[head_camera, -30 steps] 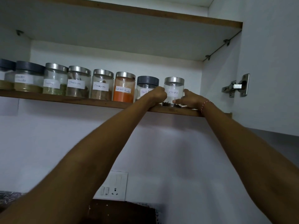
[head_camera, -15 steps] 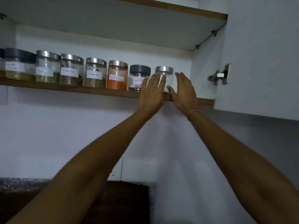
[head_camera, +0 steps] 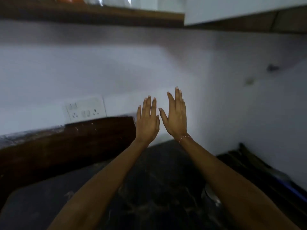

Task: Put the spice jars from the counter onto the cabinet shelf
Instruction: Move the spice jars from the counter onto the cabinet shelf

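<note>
Your left hand [head_camera: 147,121] and right hand [head_camera: 176,116] are flat, fingers straight, holding nothing, over the dark stone desk [head_camera: 157,188]; the brown wooden shelf [head_camera: 99,14] is at 12 o'clock.

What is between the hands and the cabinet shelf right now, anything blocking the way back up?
Nothing visible blocks it. The left hand and right hand are both empty with fingers straight, held in front of bare wall. The shelf is above them, with only open air between. No jar can be made out on the dark, blurred counter.
</note>
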### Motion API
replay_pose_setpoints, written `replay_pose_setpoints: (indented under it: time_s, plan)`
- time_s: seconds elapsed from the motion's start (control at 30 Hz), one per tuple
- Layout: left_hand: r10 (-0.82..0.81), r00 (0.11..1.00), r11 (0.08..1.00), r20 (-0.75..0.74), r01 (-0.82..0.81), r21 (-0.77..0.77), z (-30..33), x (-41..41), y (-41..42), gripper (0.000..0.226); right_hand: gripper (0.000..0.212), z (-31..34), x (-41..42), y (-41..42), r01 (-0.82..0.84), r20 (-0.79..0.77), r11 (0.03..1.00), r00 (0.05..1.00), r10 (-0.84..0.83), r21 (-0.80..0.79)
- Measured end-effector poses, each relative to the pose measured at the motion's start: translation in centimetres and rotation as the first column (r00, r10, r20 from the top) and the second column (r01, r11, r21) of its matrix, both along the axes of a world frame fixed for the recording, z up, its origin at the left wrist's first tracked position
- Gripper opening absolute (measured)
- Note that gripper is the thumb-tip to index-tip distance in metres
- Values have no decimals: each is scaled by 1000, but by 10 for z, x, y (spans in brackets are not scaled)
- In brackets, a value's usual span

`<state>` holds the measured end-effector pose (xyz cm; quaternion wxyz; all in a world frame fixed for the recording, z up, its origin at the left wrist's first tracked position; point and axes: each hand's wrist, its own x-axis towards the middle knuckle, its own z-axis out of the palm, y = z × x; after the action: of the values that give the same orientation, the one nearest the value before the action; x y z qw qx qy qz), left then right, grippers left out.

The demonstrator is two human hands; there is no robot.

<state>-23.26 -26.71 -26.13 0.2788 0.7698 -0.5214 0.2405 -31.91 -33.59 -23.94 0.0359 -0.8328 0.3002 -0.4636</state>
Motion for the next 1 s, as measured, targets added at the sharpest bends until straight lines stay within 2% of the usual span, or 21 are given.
replay_pose_setpoints:
  time_s: [0.13, 0.23, 0.37, 0.43, 0.57, 0.67, 0.7, 0.77, 0.9, 0.97, 1.0]
  plan:
    - [-169, 967, 985, -191, 175, 13, -60, -47, 9, 55, 60, -68, -62, 17, 96, -76, 991, 993, -89, 94]
    - [-264, 926, 955, -268, 291, 65, -103, -88, 10, 55, 59, -118, -121, 28, 195, -148, 966, 974, -171, 171]
    - [-317, 882, 900, -348, 396, 184, -149, -130, 0, 59, 63, -167, -189, 40, 389, -214, 871, 917, -336, 301]
    - [-334, 844, 857, -420, 457, 237, -170, -144, -7, 60, 68, -186, -212, 43, 424, -267, 821, 901, -340, 384]
    - [-292, 712, 741, -639, 591, 319, -202, -165, -20, 57, 89, -216, -233, 35, 384, -338, 730, 915, -220, 565]
    - [-190, 526, 679, -829, 680, 276, -207, -170, -27, 52, 107, -228, -228, 22, 311, -308, 621, 944, -117, 719]
    - [-158, 471, 683, -868, 687, 249, -207, -170, -28, 52, 111, -232, -225, 18, 297, -309, 587, 947, -81, 753]
    - [-115, 418, 705, -901, 674, 222, -205, -171, -27, 51, 112, -238, -218, 11, 285, -324, 568, 945, -34, 772]
    - [-83, 378, 731, -922, 652, 201, -200, -165, -27, 50, 101, -241, -206, 6, 290, -307, 627, 948, -84, 724]
    - [-61, 325, 773, -944, 613, 162, -193, -154, -26, 44, 98, -232, -198, 2, 229, -238, 619, 969, -70, 752]
    - [-46, 266, 796, -963, 593, 126, -187, -145, -25, 40, 99, -223, -194, -2, 155, -163, 591, 986, -39, 792]
